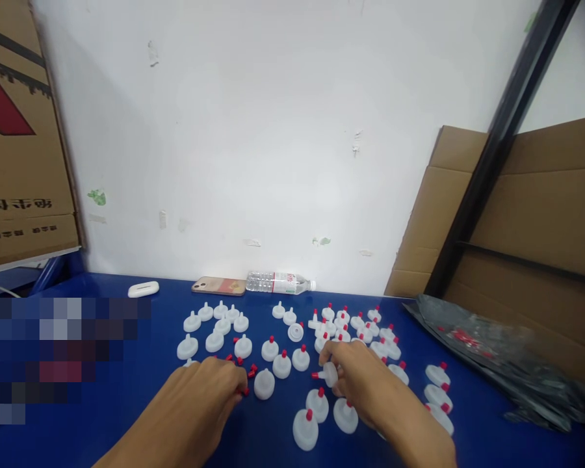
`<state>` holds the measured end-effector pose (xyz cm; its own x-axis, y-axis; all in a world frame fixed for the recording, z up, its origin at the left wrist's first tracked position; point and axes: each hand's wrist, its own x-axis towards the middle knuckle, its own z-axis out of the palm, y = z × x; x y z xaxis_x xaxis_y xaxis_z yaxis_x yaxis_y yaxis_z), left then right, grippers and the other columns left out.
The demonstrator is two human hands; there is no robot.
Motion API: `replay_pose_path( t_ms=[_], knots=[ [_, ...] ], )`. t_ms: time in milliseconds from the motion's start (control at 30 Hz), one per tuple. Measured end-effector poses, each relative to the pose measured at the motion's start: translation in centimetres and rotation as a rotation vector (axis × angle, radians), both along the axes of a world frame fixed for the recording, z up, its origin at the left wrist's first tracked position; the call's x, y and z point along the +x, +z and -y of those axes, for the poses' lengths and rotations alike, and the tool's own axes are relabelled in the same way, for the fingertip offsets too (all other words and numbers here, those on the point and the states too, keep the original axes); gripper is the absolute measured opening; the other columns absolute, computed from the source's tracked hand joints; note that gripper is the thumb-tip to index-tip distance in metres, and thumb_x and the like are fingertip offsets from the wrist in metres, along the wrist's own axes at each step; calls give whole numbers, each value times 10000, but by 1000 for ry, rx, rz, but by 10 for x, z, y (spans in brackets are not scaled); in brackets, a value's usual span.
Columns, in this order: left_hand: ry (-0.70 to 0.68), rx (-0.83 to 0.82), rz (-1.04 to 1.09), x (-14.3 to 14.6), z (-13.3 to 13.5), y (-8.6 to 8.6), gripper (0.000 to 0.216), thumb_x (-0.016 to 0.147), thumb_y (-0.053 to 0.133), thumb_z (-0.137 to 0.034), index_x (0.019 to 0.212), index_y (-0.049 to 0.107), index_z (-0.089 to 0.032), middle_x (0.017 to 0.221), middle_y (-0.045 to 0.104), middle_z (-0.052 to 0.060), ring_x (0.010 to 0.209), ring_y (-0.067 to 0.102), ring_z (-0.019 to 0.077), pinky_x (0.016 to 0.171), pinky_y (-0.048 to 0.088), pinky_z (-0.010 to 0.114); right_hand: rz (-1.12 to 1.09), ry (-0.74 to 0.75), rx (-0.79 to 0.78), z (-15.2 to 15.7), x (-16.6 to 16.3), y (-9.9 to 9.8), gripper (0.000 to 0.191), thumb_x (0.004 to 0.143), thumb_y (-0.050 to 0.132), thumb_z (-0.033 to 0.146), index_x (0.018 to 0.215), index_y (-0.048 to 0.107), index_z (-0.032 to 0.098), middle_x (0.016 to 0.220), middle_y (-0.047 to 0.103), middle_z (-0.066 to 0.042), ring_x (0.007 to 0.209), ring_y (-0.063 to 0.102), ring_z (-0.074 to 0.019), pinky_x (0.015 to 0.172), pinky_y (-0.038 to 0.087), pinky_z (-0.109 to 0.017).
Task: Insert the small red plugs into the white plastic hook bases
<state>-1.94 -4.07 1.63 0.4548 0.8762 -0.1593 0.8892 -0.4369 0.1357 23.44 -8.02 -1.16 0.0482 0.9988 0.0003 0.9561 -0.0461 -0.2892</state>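
Note:
My left hand [212, 388] is low over the blue table, its fingers pinched together at a small red cap [246, 391]. Several loose red caps [252, 370] lie just beyond those fingertips. My right hand [358, 374] grips a white nozzle lid [329, 375] tipped on its side, its red-capped spout pointing left. Between my hands stands a white lid without a red cap [264, 385]. White lids with bare spouts [214, 341] are grouped at the left, while red-capped ones [318, 404] stand around my right hand. Part of the right fingers is hidden behind the hand.
A phone [218, 286], a clear plastic bottle [280, 283] and a white case [143, 289] lie along the wall. At the right is a dark plastic bag [487, 354] with red pieces on it. Cardboard [541, 201] leans behind a black post. A blurred patch covers the left edge.

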Motion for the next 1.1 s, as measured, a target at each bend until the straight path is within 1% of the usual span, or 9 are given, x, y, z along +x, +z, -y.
replay_pose_path(
  t_ms=[100, 233, 333, 467, 633, 733, 867, 967, 1100],
  knots=[
    [-5, 12, 7, -1, 0, -2, 324, 995, 466, -121, 1083, 749, -252, 1123, 752, 64, 1064, 699, 290, 894, 508, 400, 73, -47, -111, -10, -3, 12, 454, 763, 608, 68, 1153, 683, 287, 965, 671, -24, 897, 640, -193, 685, 372, -249],
    [-7, 10, 7, -2, -1, -3, 334, 994, 460, -119, 1096, 746, -259, 1148, 747, 60, 1084, 692, 296, 892, 506, 411, 135, -90, -134, -13, -10, 27, 401, 749, 710, 107, 1121, 715, 256, 988, 711, -54, 912, 667, -232, 650, 341, -272],
    [-12, 9, 15, -3, -1, -4, 342, 991, 455, -110, 1097, 745, -256, 1145, 750, 59, 1080, 694, 299, 884, 509, 416, 147, -91, -135, -9, -15, 32, 375, 787, 687, 101, 1132, 711, 247, 990, 727, -67, 909, 684, -245, 657, 356, -283],
    [-21, 20, 16, -2, -2, -6, 330, 987, 464, -112, 1091, 746, -248, 1138, 751, 66, 1076, 695, 307, 884, 509, 424, 181, -68, -107, -7, -18, 31, 303, 857, 610, 115, 1116, 707, 240, 1053, 729, -100, 1002, 685, -299, 733, 395, -327],
    [-25, 27, 18, -4, -3, -8, 331, 989, 454, -117, 1078, 743, -254, 1123, 751, 60, 1060, 698, 300, 875, 509, 412, 206, -45, -102, -7, -19, 30, 300, 855, 591, 110, 1098, 706, 242, 1045, 736, -105, 999, 691, -329, 737, 396, -350],
    [-15, 19, 12, -5, -1, -6, 340, 991, 443, -101, 1088, 734, -249, 1140, 747, 55, 1075, 691, 294, 878, 504, 405, 210, -49, -98, -6, -19, 31, 267, 871, 584, 125, 1078, 697, 248, 1030, 740, -91, 942, 701, -316, 696, 380, -340],
    [-8, 13, 29, -6, 0, -7, 332, 990, 438, -93, 1066, 727, -237, 1133, 747, 47, 1055, 694, 280, 883, 500, 405, 188, -41, -34, -8, -18, 30, 226, 905, 564, 143, 1062, 674, 262, 1016, 743, -47, 921, 698, -279, 678, 353, -324],
    [-9, 11, 25, -6, 1, -7, 311, 986, 447, -100, 1039, 721, -238, 1114, 748, 38, 1040, 694, 278, 874, 499, 407, 159, -41, -6, -10, -18, 28, 158, 885, 620, 169, 996, 688, 259, 999, 739, -32, 916, 691, -263, 672, 341, -313],
    [-4, -8, 25, -5, 3, -2, 312, 993, 439, -99, 1051, 709, -246, 1123, 742, 31, 1054, 687, 264, 874, 496, 381, 112, -39, -22, -9, -16, 29, 120, 870, 637, 160, 891, 699, 260, 888, 728, -8, 795, 679, -209, 625, 318, -292]
  ],
)
